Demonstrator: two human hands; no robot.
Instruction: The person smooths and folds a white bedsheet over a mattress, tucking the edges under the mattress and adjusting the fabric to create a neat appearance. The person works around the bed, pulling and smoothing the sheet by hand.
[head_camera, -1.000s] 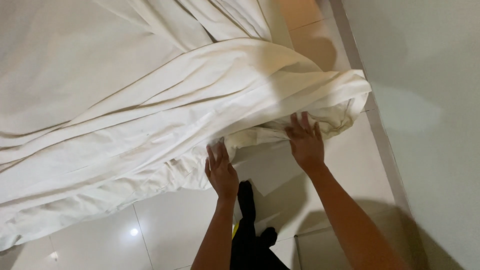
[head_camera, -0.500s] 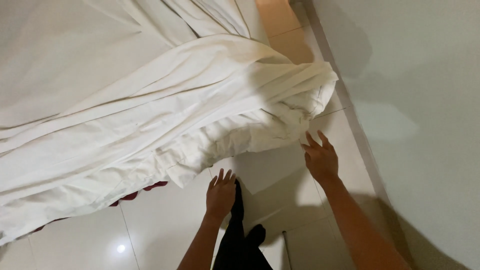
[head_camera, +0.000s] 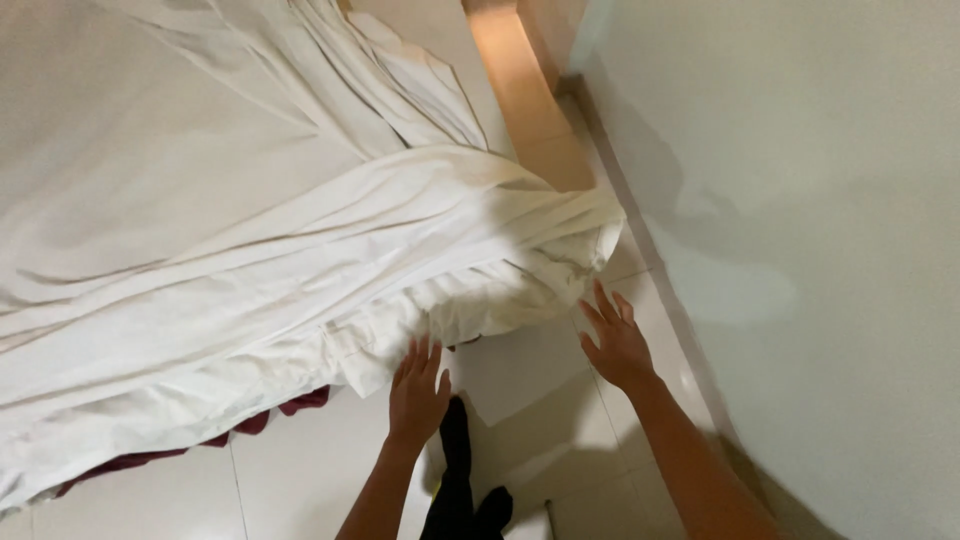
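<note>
Tiled floor (head_camera: 300, 480); rumpled white sheet (head_camera: 250, 280), hands (head_camera: 418, 390) open.

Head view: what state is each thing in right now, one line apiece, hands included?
White sheet: rumpled, draped over the bed edge, hanging toward the floor.
Dark red cloth: mostly covered, peeking out under the sheet.
Left hand: open, fingers spread, at the sheet's hanging edge, gripping nothing.
Right hand: open, fingers spread, just clear of the sheet corner.
Tiled floor: glossy.
</note>
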